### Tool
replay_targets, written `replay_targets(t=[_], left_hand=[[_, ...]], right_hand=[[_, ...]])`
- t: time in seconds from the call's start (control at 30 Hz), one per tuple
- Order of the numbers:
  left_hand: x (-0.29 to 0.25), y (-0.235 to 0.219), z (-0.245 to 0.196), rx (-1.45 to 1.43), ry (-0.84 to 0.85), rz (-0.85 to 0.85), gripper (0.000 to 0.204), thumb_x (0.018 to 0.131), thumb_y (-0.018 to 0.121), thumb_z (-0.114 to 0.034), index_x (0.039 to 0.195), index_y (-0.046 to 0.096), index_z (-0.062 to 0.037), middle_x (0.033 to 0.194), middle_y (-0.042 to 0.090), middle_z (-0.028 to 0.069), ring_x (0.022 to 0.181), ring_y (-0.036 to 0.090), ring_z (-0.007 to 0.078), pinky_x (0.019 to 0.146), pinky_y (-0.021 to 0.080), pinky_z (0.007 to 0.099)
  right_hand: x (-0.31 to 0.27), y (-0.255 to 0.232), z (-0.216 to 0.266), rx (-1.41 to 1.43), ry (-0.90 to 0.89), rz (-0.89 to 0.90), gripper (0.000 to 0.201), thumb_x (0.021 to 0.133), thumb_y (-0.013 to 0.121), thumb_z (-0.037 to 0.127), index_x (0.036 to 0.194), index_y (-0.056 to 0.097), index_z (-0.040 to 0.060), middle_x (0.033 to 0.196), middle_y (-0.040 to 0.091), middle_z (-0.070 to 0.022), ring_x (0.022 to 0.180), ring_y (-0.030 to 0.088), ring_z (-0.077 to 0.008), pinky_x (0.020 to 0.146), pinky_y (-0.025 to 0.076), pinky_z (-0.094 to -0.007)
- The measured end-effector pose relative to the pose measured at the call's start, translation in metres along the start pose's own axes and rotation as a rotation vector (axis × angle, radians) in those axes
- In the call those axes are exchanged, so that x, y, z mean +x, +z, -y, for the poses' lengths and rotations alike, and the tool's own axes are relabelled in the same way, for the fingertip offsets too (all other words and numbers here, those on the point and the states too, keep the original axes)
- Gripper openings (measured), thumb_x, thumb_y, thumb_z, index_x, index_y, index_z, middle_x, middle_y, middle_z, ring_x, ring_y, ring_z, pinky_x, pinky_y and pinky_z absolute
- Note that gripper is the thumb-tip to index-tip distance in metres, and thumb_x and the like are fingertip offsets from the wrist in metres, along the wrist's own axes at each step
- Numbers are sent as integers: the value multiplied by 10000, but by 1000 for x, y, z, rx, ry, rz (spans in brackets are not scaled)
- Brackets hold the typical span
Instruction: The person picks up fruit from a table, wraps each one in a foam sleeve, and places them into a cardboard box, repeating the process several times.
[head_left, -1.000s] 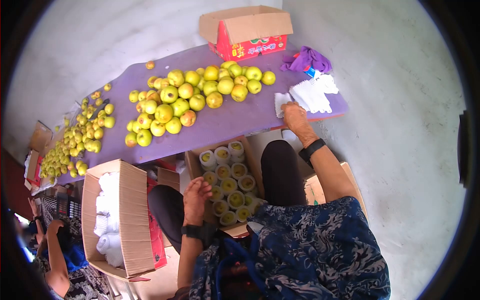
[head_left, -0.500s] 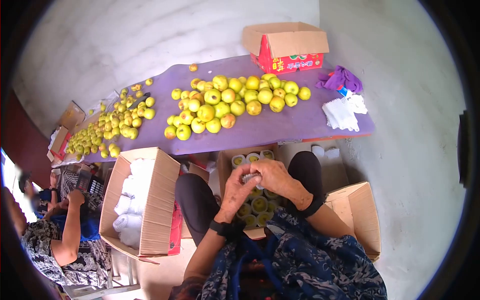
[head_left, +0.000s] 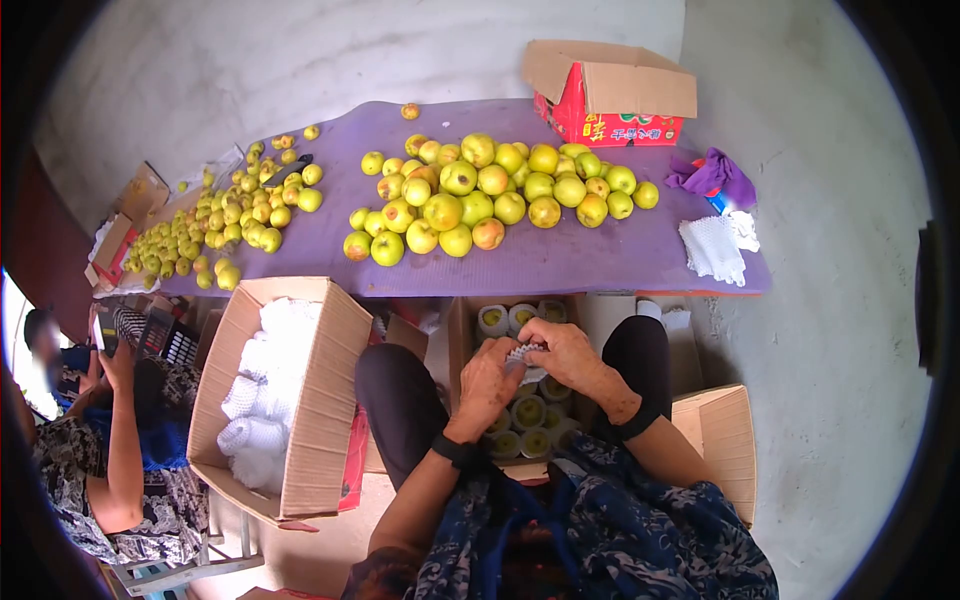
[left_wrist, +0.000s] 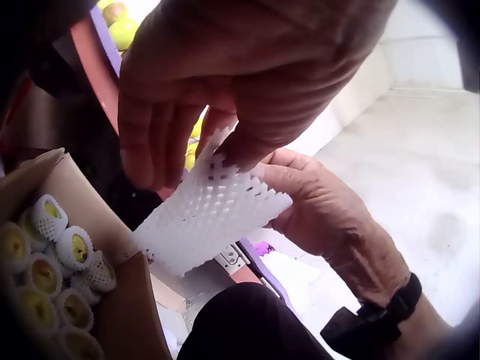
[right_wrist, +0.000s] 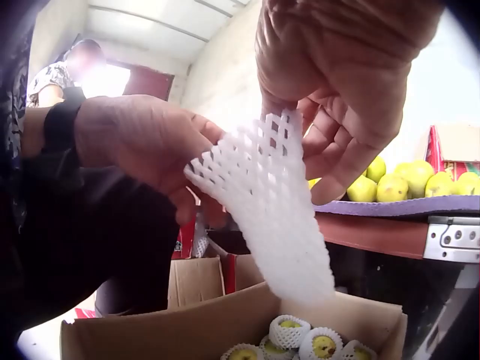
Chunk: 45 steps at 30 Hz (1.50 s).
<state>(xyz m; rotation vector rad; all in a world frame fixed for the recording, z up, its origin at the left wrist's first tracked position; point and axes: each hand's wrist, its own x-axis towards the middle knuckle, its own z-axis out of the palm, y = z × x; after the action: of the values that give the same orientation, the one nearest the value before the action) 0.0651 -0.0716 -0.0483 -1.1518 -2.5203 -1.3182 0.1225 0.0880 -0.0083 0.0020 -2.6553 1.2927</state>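
Both hands hold one white foam net sleeve (right_wrist: pixel 274 210) over the carton between the knees. My left hand (head_left: pixel 485 385) pinches one side of its opening between thumb and fingers. Opposite it, my right hand (head_left: pixel 570 360) pinches the other side, so the mouth spreads apart. The sleeve hangs flat and tapers out below the fingers in both wrist views. Beneath the hands, the cardboard carton (left_wrist: pixel 94 199) holds rows of green apples (head_left: pixel 527 412) in white foam nets. The hands hide part of these rows in the head view.
A purple-covered table (head_left: pixel 600 260) bears a large pile of bare apples (head_left: pixel 442 211), a flat stack of foam nets (head_left: pixel 712 248) and a red box (head_left: pixel 625 105). Left of the knees stands a carton (head_left: pixel 325 400) of foam nets. Another person (head_left: pixel 115 470) sits at far left.
My right hand has come from the foam net stack on the table to meet my left hand over the carton, bringing a sleeve. Now its mouth is spread. The head view has shifted.
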Motion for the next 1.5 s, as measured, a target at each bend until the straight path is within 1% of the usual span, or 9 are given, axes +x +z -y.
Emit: replay_targets(t=[0.1,0.17,0.57,0.7,0.9,0.97,1.07,1.3,1.5], left_hand=[[10,-1,0,-69,-3,-58,203,778,670,-128,945,614,-28,808,624,174,700,609,295,632,477,360],[12,-8,0,-158,-234,101,199,769,674,-195,860,598,-36,815,638,170,781,610,371,673,477,423],[3,9,26,-137,-197,89,224,750,661,-191,928,653,-56,890,609,158,855,601,350,743,472,418],[2,6,21,-212,-273,104,216,765,643,-192,927,655,-49,880,633,165,832,616,347,737,479,409],[3,1,15,-250,-328,122,226,788,637,-220,928,655,-43,818,654,182,777,637,344,714,489,401],[4,1,16,-256,-314,109,229,792,637,-228,927,654,-43,803,653,182,767,639,343,708,489,402],[5,3,18,-277,-317,106,237,794,642,-240,921,652,-41,793,652,181,758,640,341,702,491,401],[6,9,23,-281,-310,110,248,790,646,-253,921,653,-43,787,650,181,754,640,339,693,493,400],[7,8,23,-285,-307,104,260,788,646,-264,924,653,-42,786,649,184,745,637,343,689,492,403]], right_hand=[[5,0,0,61,41,8,250,796,656,169,1008,589,54,812,657,-149,765,642,-306,696,487,-378],[6,-3,-5,75,41,3,260,799,659,184,1010,591,48,817,663,-153,764,645,-302,696,490,-375],[33,-45,-52,-28,136,-170,224,803,664,177,954,624,16,814,679,-140,760,654,-271,716,505,-363],[38,-51,-60,-47,188,-199,228,793,671,166,965,619,25,843,671,-144,797,648,-272,730,501,-369],[68,-74,-91,-274,197,-573,362,745,698,90,1078,564,44,1000,626,-161,831,634,-278,741,509,-387],[85,-85,-95,-491,159,-660,483,731,697,79,1176,513,39,1139,577,-196,1001,590,-340,855,478,-425],[98,-93,-90,-515,130,-636,601,731,692,76,1277,445,26,1232,528,-209,1164,488,-369,971,413,-437],[132,-97,-121,-628,37,-606,657,722,679,94,1307,398,-3,1269,489,-215,1176,454,-387,960,412,-462],[141,-100,-111,-689,385,-462,805,644,771,124,1351,387,94,1223,470,-179,1164,451,-362,977,417,-444]])
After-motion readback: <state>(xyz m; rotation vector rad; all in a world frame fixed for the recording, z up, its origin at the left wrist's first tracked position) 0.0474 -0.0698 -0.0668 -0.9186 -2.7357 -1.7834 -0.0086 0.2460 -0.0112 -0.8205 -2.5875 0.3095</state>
